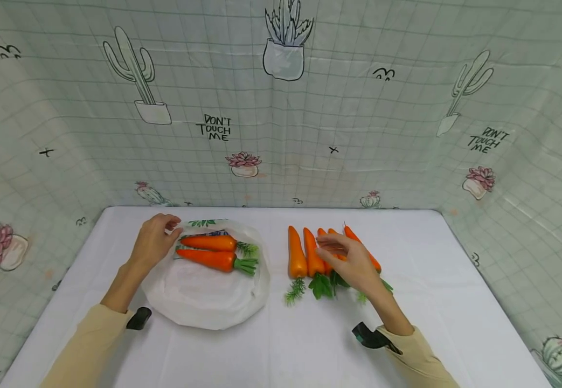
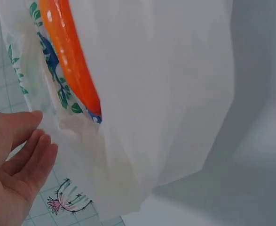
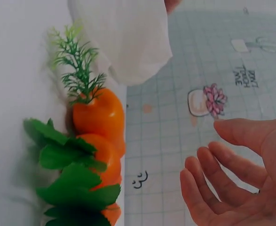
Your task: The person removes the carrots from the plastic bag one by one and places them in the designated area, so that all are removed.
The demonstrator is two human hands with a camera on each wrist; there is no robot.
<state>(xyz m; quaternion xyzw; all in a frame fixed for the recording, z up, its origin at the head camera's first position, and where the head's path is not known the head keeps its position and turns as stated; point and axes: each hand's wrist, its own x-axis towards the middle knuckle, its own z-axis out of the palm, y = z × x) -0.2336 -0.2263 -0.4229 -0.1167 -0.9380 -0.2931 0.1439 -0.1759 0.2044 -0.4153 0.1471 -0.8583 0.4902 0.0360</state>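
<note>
A white plastic bag [image 1: 203, 302] with a green leaf print stands wide open at left, holding two orange carrots [image 1: 213, 260] with green tops. At the bag's left rim is my left hand [image 1: 154, 241], thumb and fingers loosely bent with a gap between them; whether they touch the plastic I cannot tell. Several more carrots [image 1: 297, 258] lie side by side on the right, leafy ends towards me. Over this row hovers my right hand [image 1: 351, 261], fingers apart and holding nothing, hiding part of some carrots. Leafy tops [image 3: 76, 188] show beside it in the right wrist view.
A white cloth covers the table [image 1: 310, 345]. Behind and on both sides hangs a grid-patterned curtain [image 1: 281, 118] with cactus drawings. Dark straps [image 1: 375, 337] sit at both wrists, over beige sleeves.
</note>
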